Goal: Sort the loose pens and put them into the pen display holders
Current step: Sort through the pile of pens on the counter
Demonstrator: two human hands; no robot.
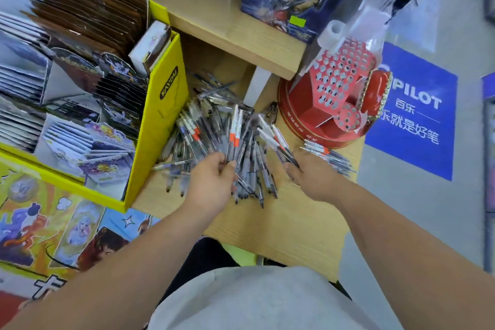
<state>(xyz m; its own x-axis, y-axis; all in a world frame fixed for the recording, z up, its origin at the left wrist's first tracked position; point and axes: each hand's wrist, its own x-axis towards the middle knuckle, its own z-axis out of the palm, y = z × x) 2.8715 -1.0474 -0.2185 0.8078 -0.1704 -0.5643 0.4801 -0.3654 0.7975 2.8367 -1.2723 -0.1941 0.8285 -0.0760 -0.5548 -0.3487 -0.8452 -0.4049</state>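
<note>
The loose pens (211, 139) lie fanned on the wooden table (281, 222), long axes mostly running near to far. Your left hand (211, 182) grips an upright bundle (233, 139) of orange-banded ones at the heap's near edge, and your right hand (308, 177) curls its fingers on a couple at the right edge. The red display holder (334, 83) stands far right, nearer your right hand, with a row of sorted pens (329, 154) lying between; a yellow box (160, 126) walls the left, and clear plastic wrap (375, 13) drapes the holder's far side.

Pale wooden table (294, 222) over grey floor (401, 209); blue PILOT floor sticker (434, 75) right, yellow card display box (163, 120) left.
</note>
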